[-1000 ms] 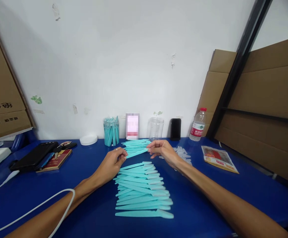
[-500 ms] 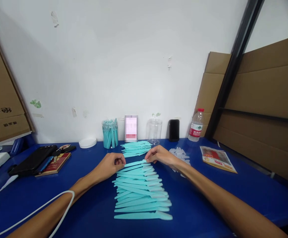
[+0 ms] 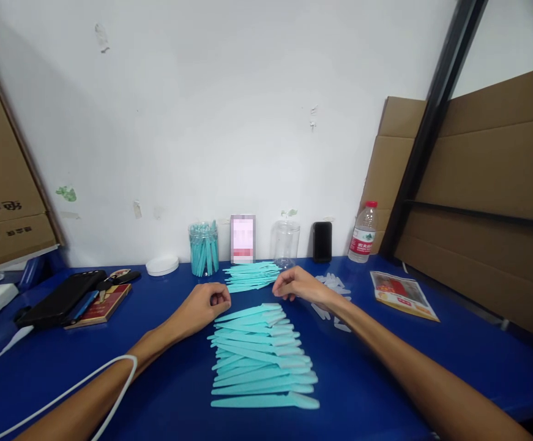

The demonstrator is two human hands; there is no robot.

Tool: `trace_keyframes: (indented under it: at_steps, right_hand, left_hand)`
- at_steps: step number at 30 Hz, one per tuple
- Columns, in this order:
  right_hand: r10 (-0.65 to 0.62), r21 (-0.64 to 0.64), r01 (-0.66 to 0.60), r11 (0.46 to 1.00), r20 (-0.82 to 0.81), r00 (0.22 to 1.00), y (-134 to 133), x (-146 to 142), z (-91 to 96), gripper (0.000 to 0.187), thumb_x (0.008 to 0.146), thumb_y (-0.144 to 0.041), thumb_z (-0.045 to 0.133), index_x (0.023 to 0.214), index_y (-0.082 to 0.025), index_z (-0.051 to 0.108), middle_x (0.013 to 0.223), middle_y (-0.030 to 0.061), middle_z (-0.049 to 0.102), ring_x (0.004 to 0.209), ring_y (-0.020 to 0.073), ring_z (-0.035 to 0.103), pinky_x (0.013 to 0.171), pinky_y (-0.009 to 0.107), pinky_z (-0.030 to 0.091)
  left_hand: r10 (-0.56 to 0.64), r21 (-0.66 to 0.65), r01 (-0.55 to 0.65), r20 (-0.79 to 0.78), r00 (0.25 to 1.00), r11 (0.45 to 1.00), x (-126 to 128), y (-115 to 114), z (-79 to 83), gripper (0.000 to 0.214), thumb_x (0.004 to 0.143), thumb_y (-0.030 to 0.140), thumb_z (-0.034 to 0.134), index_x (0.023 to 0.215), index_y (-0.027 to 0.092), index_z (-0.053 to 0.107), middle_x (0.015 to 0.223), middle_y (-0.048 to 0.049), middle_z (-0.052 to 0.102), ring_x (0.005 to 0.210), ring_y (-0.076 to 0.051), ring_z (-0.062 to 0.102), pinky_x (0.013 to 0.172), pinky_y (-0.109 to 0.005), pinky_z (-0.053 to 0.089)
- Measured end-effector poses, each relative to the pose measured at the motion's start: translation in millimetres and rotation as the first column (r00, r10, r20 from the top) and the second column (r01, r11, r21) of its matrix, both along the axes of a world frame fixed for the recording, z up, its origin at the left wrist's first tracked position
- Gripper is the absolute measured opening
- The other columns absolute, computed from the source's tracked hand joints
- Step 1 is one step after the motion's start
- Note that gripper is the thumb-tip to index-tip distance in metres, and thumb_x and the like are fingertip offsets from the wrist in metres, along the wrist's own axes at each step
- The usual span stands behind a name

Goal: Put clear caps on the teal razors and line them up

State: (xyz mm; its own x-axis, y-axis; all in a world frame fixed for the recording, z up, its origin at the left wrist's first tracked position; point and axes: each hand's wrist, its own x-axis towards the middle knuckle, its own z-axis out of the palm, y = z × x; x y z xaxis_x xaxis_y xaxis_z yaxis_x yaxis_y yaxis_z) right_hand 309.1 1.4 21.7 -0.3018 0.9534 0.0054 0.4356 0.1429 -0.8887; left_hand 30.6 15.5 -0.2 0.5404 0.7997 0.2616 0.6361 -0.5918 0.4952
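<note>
Turquoise eyebrow razors (image 3: 257, 370) lie in a long overlapping row in front of me, translucent covers over their right ends. Behind them is a flatter pile of turquoise eyebrow razors (image 3: 251, 277). My left hand (image 3: 208, 301) is at the far left corner of the row, its fingers curled with nothing showing in them. On the other side, my right hand (image 3: 296, 285) hovers by the right end of the back pile, fingertips closed together and no razor visible between them. Small translucent covers (image 3: 333, 285) lie scattered beyond my right wrist, partly hidden by it.
Along the wall stand a clear jar of turquoise razors (image 3: 204, 250), a phone with a lit screen (image 3: 243, 239), a clear jar (image 3: 287, 242), a black device (image 3: 322, 242) and a water bottle (image 3: 363, 233). A white lid (image 3: 162, 265) and black case (image 3: 62, 297) are left; a packet (image 3: 404, 295) right.
The razor held between both hands has been let go and rests at the far end of the row. My right hand has shifted slightly up and right; my left hand has barely moved.
</note>
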Motion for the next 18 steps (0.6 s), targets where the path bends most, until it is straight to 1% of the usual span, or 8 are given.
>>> trace_keyframes:
  at_steps: [3, 6, 8, 10, 12, 14, 18]
  right_hand:
    - [-0.086, 0.084, 0.080, 0.993, 0.072, 0.994, 5.8, 8.3, 1.3, 0.014, 0.069, -0.025, 0.062, 0.073, -0.015, 0.071, 0.067, 0.0040, 0.066, 0.059, 0.0136, 0.056, 0.054, 0.023, 0.041]
    - [-0.212, 0.218, 0.172, 0.961, 0.171, 0.962, 14.6, 24.6, 2.3, 0.012, 0.069, -0.022, 0.060, 0.073, -0.015, 0.070, 0.069, 0.0044, 0.066, 0.064, 0.0159, 0.058, 0.058, 0.025, 0.040]
    - [-0.287, 0.298, 0.210, 0.931, 0.246, 0.926, 19.8, 38.3, 3.4, 0.011, 0.067, -0.019, 0.061, 0.071, -0.016, 0.070, 0.070, 0.0045, 0.066, 0.067, 0.0175, 0.058, 0.060, 0.026, 0.038]
    - [-0.312, 0.333, 0.201, 0.921, 0.323, 0.894, 23.1, 51.0, 4.7, 0.009, 0.066, -0.019, 0.063, 0.069, -0.016, 0.071, 0.067, 0.0041, 0.064, 0.066, 0.0181, 0.057, 0.060, 0.026, 0.036]
    - [-0.275, 0.324, 0.148, 0.935, 0.394, 0.877, 24.1, 59.8, 5.8, 0.007, 0.065, -0.019, 0.066, 0.068, -0.017, 0.072, 0.063, 0.0028, 0.063, 0.063, 0.0175, 0.057, 0.058, 0.026, 0.035]
    - [-0.202, 0.287, 0.073, 0.955, 0.452, 0.869, 23.5, 63.7, 6.2, 0.008, 0.064, -0.021, 0.069, 0.069, -0.018, 0.073, 0.060, 0.0007, 0.062, 0.061, 0.0163, 0.057, 0.057, 0.025, 0.035]
    - [-0.067, 0.205, -0.048, 0.978, 0.519, 0.852, 20.7, 61.1, 5.5, 0.011, 0.061, -0.025, 0.074, 0.071, -0.019, 0.075, 0.057, -0.0023, 0.060, 0.057, 0.0145, 0.055, 0.052, 0.023, 0.034]
  left_hand:
    - [0.031, 0.084, -0.028, -0.033, 0.999, 0.996, -1.4, 1.2, -2.2, 0.019, 0.087, 0.030, 0.052, 0.092, 0.019, 0.067, 0.085, -0.0017, 0.064, 0.077, -0.017, 0.058, 0.068, -0.026, 0.044]
    - [0.067, 0.167, -0.053, -0.079, 0.995, 0.984, -4.6, 4.4, -6.1, 0.030, 0.091, 0.031, 0.047, 0.113, 0.021, 0.065, 0.106, -0.0064, 0.061, 0.100, -0.023, 0.056, 0.085, -0.034, 0.044]
    - [0.090, 0.199, -0.065, -0.118, 0.989, 0.978, -7.4, 6.9, -9.2, 0.035, 0.092, 0.032, 0.045, 0.121, 0.023, 0.063, 0.108, -0.0082, 0.058, 0.104, -0.026, 0.054, 0.088, -0.038, 0.043]
    - [0.106, 0.217, -0.070, -0.158, 0.982, 0.974, -10.1, 8.7, -11.9, 0.036, 0.092, 0.032, 0.046, 0.122, 0.024, 0.064, 0.104, -0.0086, 0.056, 0.102, -0.028, 0.054, 0.087, -0.040, 0.044]
    - [0.112, 0.229, -0.067, -0.189, 0.976, 0.971, -11.8, 9.4, -13.5, 0.035, 0.092, 0.032, 0.046, 0.122, 0.027, 0.065, 0.102, -0.0080, 0.055, 0.099, -0.027, 0.055, 0.085, -0.040, 0.045]
    - [0.115, 0.236, -0.065, -0.208, 0.971, 0.970, -12.2, 9.1, -13.5, 0.034, 0.093, 0.032, 0.046, 0.121, 0.029, 0.066, 0.102, -0.0074, 0.054, 0.098, -0.026, 0.055, 0.083, -0.038, 0.046]
    - [0.126, 0.244, -0.071, -0.220, 0.967, 0.967, -10.3, 7.8, -11.2, 0.036, 0.094, 0.032, 0.045, 0.125, 0.030, 0.061, 0.107, -0.0072, 0.055, 0.100, -0.025, 0.056, 0.082, -0.036, 0.047]
